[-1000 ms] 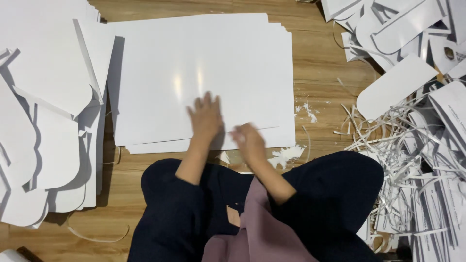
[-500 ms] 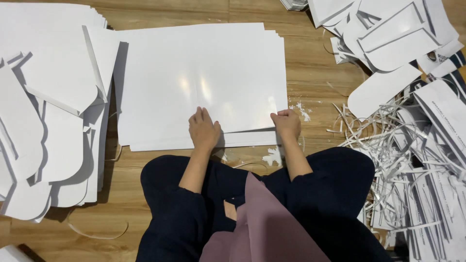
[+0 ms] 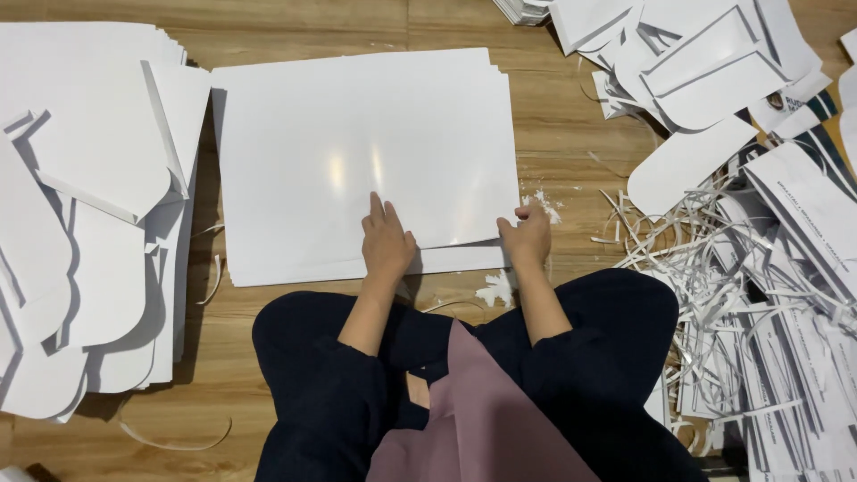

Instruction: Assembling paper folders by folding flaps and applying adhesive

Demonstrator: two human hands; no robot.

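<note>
L hand (image 3: pixel 386 243) flat, open on white sheet stack (image 3: pixel 357 143); R hand (image 3: pixel 528 239) pinching stack's 4 o'clock corner. White strip offcuts (image 3: pixel 714 259) at 3 o'clock on floor (image 3: pixel 553 116).

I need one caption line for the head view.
Left hand flat on stacked glossy white rectangular sheets; right hand at their corner.

A: How many hands are showing?

B: Two bare hands are showing: the left hand (image 3: pixel 386 243) and the right hand (image 3: pixel 528 237).

A: How many stacks of glossy white rectangular card sheets (image 3: pixel 357 152) are lying between them?

B: One stack; its sheet count cannot be told.

A: And the rounded white cut card shapes (image 3: pixel 89 268) and thin white paper offcut strips (image 3: pixel 714 268)?

B: Both are lying in heaps too overlapped for counting.
</note>
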